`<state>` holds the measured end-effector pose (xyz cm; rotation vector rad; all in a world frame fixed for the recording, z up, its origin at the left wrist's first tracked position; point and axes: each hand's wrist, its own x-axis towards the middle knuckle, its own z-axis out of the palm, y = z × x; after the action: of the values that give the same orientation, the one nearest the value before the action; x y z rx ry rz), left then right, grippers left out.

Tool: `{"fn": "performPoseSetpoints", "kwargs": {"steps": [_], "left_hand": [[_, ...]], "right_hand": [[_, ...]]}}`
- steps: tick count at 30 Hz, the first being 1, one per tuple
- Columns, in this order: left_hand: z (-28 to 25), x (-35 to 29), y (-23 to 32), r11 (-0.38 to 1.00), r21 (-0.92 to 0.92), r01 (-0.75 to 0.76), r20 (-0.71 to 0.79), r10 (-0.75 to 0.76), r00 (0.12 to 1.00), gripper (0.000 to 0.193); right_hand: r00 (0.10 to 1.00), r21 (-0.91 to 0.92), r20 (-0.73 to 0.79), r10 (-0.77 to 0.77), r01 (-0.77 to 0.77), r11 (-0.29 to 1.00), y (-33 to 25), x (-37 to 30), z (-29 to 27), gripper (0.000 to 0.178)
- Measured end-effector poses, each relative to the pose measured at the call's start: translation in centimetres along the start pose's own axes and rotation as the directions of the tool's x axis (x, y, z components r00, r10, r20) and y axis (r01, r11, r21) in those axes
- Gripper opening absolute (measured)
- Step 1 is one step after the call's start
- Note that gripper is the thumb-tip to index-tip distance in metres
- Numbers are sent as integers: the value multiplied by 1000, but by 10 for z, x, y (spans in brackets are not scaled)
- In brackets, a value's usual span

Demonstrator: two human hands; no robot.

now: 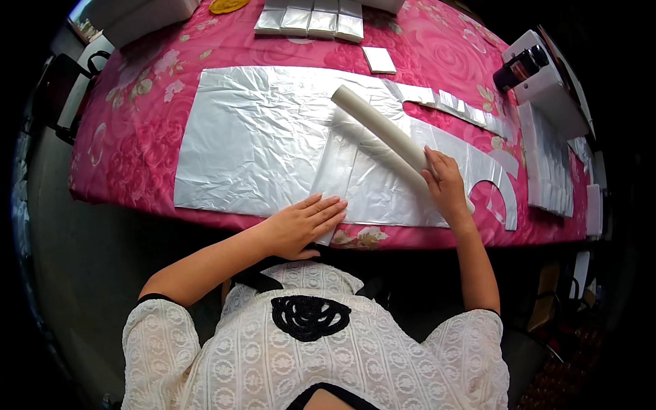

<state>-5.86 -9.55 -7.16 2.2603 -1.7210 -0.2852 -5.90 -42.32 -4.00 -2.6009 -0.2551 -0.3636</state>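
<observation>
A thin, shiny, whitish plastic apron (239,137) lies spread across the table, wrinkled over its left half. Its narrow strap (465,111) and a curved cutout are at the right. A folded strip of the plastic runs crosswise near the middle. My left hand (311,222) is flat on this strip at the table's near edge, fingers stretched out. In my right hand (445,179) is a pale, smooth tube (379,126), gripped near its lower right end. The tube lies slantwise over the apron, its far end pointing up and left; whether its whole length touches the plastic I cannot tell.
A pink floral cloth (130,154) covers the table. Stacked folded plastic packets (307,22) sit at the back, with a single packet (379,60) nearer. On the right are a dark bottle (521,68), a white box (553,96) and piled plastic (547,160). A white bin (147,24) stands back left.
</observation>
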Motion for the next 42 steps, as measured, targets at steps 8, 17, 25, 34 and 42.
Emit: {"fn": "performPoseSetpoints", "kwargs": {"steps": [8,17,25,34,42], "left_hand": [[42,11,33,951,250,184,-237,-124,964,52],[52,8,37,937,304,172,-211,-109,971,52],[34,-5,30,982,163,95,-217,-59,974,50],[16,-13,13,994,-97,-40,-354,3,935,40],[-9,1,-6,990,-50,135,-395,-144,907,53]], "right_hand": [[892,75,192,-409,402,912,-54,24,47,44],[898,63,58,-435,432,900,-34,148,103,40],[917,67,-25,-398,399,914,-48,138,94,44],[713,338,430,-554,441,831,-80,16,65,56],[865,166,169,-473,448,878,-77,0,82,35]]}}
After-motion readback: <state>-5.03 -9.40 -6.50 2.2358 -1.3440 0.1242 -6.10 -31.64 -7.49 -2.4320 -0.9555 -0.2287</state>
